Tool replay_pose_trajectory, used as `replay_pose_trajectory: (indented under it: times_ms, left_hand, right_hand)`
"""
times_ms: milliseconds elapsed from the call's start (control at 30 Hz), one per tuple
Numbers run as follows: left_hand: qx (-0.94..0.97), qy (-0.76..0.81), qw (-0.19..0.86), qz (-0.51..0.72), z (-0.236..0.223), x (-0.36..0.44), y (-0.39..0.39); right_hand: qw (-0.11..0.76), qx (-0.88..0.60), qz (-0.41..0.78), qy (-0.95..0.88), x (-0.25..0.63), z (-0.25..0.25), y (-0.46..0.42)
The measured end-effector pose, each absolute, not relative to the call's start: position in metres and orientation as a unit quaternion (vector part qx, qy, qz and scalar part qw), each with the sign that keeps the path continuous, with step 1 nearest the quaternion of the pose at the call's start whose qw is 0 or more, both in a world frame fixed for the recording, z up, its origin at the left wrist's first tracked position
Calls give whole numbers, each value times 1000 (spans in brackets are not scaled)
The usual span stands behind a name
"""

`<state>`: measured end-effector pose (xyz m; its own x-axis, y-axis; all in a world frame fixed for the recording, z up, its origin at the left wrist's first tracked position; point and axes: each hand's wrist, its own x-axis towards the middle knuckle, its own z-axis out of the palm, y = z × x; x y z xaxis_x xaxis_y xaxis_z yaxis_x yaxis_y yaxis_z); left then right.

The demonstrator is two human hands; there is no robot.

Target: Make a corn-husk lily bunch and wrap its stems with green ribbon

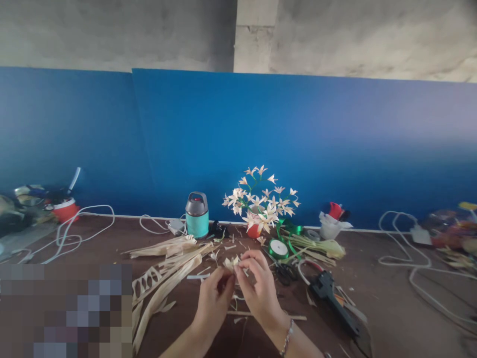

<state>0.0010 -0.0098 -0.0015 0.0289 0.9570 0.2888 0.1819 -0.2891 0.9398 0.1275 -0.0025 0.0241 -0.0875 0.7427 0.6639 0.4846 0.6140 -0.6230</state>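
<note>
Between my fingertips is a small pale flower [231,262] that looks made of dried husk. My left hand [216,292] pinches it from below and the left. My right hand [258,284], with a bracelet at the wrist, pinches its right side. Much of the flower's base is hidden by the fingers. Behind my hands, a bunch of similar cream flowers [266,214] on green stems stands in a red-and-white cup [254,230]. Long dried husk strips [169,278] lie to the left of my hands.
Right of my hands lie a black glue gun [334,303], scissors [285,273] and a green ribbon roll [278,248]. A turquoise flask [197,219] stands at the back. White cables [410,258] run over the right side, and a blue partition [223,134] borders the table.
</note>
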Motion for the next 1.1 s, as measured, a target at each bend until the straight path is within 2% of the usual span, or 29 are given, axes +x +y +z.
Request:
replay_pose_trajectory:
  times_ms: [300, 467, 733, 867, 967, 1100]
  left_hand:
    - [592, 436, 410, 539, -3, 0, -7]
    - [592, 406, 434, 544, -5, -2, -5]
    - [611, 369, 451, 535, 0, -2, -6]
    - [607, 333, 488, 531, -1, -3, -5]
    - [580, 312, 530, 534, -3, -4, -4]
    - [523, 308, 592, 530, 0, -3, -4]
  right_hand:
    - [545, -403, 166, -717, 128, 28, -3]
    - [557, -441, 284, -644, 128, 32, 2]
    - [498, -435, 525, -536, 133, 43, 6]
    - [472, -366, 651, -469, 134, 42, 5]
    - [464, -304, 694, -459, 134, 40, 6]
    - [474, -312, 694, -443, 133, 37, 7]
